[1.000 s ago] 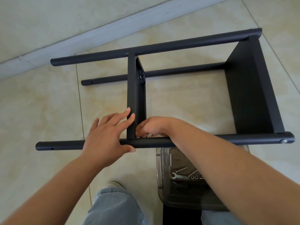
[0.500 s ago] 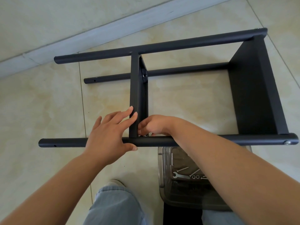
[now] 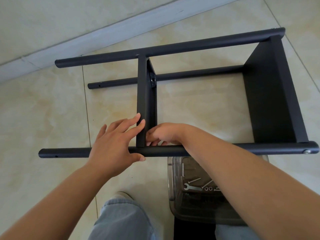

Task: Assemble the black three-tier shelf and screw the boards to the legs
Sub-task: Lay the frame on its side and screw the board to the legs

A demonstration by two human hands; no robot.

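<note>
Black shelf frame (image 3: 270, 94) lay on its side on tiled floor (image 3: 43, 110), left hand (image 3: 116, 144) flat, fingers straight on middle board (image 3: 143, 101) and near leg (image 3: 69, 152), right hand (image 3: 162, 134) curled at the joint, its hold hidden, spanner (image 3: 191, 187) in clear tub (image 3: 173, 179), no writing legible.

We see the black shelf frame (image 3: 173, 94) lying on its side on the floor. Three round legs (image 3: 173, 47) run left-right. Middle board (image 3: 146, 101) stands edge-up between them, end board (image 3: 271, 94) at the right. Silver screw (image 3: 307, 151) in near leg's right end.
</note>
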